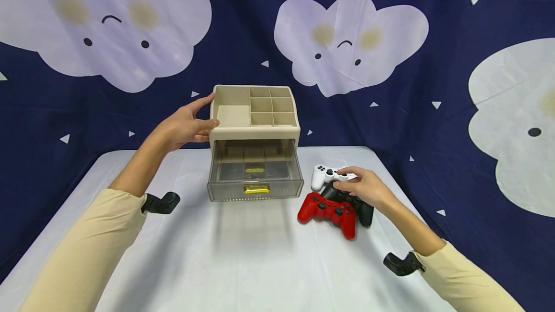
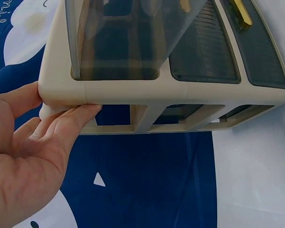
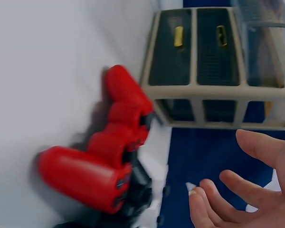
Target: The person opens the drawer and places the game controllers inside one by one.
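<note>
A cream desktop drawer organizer (image 1: 256,132) stands on the table, its clear grey top drawer (image 1: 277,189) pulled out by a gold handle side forward. My left hand (image 1: 186,124) holds the organizer's upper left side; in the left wrist view the thumb is at the edge and the fingers (image 2: 80,116) hook into the side opening. To the right lie a red game controller (image 1: 323,210), a black game controller (image 1: 366,213) behind it and a white game controller (image 1: 318,177) at the back. Over these hovers my right hand (image 1: 366,187), thumb and fingers apart, gripping nothing.
Open compartments (image 1: 260,105) divide the organizer's top. Its two lower drawers (image 3: 218,61) are closed. A white cloth covers the table (image 1: 182,264). Behind it hangs a dark blue curtain (image 1: 243,23) with cloud faces. Each wrist wears a black camera mount (image 1: 160,203).
</note>
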Demonstrator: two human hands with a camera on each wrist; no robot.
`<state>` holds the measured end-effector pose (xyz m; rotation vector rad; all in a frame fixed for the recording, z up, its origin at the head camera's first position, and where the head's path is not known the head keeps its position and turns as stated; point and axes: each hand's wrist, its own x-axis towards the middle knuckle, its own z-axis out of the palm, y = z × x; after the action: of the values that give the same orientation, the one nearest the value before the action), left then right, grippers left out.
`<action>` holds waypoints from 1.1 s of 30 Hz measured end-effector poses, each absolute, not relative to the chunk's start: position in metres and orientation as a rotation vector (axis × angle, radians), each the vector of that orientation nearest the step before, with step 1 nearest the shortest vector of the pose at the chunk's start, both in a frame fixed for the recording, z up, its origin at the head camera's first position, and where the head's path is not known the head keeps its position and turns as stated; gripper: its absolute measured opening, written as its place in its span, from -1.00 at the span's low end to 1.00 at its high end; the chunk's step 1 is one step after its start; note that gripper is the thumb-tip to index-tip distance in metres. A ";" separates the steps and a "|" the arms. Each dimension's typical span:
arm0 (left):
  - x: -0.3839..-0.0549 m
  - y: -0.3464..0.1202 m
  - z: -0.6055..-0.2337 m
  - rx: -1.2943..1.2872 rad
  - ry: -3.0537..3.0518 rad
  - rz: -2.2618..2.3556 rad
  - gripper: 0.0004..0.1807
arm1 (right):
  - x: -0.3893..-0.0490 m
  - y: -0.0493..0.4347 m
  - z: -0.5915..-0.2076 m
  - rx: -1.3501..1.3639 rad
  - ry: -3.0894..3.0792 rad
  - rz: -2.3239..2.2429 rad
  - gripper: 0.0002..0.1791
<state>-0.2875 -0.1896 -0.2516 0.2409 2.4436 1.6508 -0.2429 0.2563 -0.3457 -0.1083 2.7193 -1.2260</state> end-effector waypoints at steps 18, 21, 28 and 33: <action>-0.288 -0.189 -0.251 0.235 2.439 1.657 -0.07 | -0.225 0.275 -0.390 -0.058 2.814 -1.062 -0.33; -0.287 -0.190 -0.252 0.237 2.443 1.653 -0.07 | -0.223 0.276 -0.394 -0.043 2.820 -1.034 -0.33; -0.287 -0.189 -0.251 0.237 2.457 1.638 -0.07 | -0.216 0.276 -0.398 -0.035 2.792 -1.032 -0.29; -0.287 -0.189 -0.250 0.231 2.458 1.635 -0.07 | -0.213 0.275 -0.402 -0.063 2.757 -1.045 -0.27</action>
<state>-0.2867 -0.1886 -0.2501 0.2315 2.4583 1.6355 -0.2131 0.2755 -0.4023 -0.0629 2.7567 -1.0448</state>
